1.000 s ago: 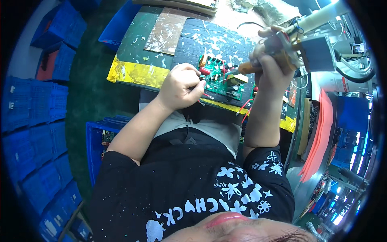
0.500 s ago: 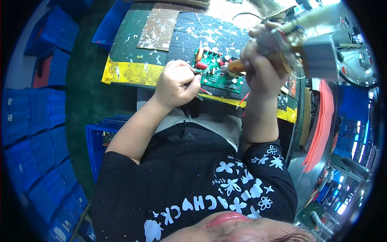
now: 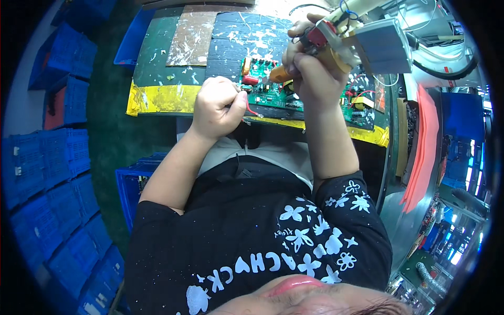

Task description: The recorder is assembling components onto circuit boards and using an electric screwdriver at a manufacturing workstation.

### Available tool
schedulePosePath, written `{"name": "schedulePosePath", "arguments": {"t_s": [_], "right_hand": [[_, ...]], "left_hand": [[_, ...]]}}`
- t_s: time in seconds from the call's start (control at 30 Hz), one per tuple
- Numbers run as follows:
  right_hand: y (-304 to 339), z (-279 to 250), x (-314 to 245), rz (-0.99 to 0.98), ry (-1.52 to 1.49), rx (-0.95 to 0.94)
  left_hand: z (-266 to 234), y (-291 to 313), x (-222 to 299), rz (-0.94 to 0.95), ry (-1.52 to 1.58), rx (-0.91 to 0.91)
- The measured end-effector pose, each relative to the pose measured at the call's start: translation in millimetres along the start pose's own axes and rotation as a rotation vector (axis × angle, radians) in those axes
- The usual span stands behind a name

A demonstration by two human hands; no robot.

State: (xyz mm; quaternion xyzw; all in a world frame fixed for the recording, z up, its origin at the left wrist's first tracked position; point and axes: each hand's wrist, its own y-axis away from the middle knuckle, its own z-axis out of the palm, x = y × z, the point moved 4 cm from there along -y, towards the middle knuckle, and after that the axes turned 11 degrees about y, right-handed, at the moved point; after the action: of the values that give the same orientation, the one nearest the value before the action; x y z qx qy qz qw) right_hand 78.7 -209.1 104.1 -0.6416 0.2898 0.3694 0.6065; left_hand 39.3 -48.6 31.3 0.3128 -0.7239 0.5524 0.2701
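Observation:
My left hand (image 3: 218,107) is closed, its thumb and bent forefinger pinching the left edge of a green circuit board (image 3: 278,98); the exact contact point is partly hidden. The board lies flat near the table's front edge and carries red, orange and dark parts. A short red wire (image 3: 253,110) sticks out beside my left thumb. My right hand (image 3: 317,76) is wrapped round a hot glue gun (image 3: 336,52) with an amber nozzle, which points left over the upper part of the board. Whether the tip touches a component cannot be made out.
A second populated circuit board (image 3: 362,107) lies to the right, partly behind my right forearm. Yellow tape (image 3: 163,100) covers the table's front edge. Blue crates (image 3: 50,152) are stacked at far left, and another blue crate (image 3: 126,194) stands below the table. Pink sheets (image 3: 422,147) hang at right.
My right hand and the glue gun have moved left and slightly away from me. The whole view has shifted a little, showing more of the second board. My left hand stays at the first board's edge.

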Motion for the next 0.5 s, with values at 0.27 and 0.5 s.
{"name": "schedulePosePath", "arguments": {"t_s": [0.27, 0.5], "right_hand": [[6.0, -3.4, 0.2, -0.002, -0.116, 0.005], [9.8, 1.2, -7.8, -0.011, -0.156, 0.028]], "left_hand": [[-3.5, 7.1, -13.9, -0.074, 0.12, 0.092], [-5.9, 9.7, -24.2, -0.325, 0.258, 0.195]]}}
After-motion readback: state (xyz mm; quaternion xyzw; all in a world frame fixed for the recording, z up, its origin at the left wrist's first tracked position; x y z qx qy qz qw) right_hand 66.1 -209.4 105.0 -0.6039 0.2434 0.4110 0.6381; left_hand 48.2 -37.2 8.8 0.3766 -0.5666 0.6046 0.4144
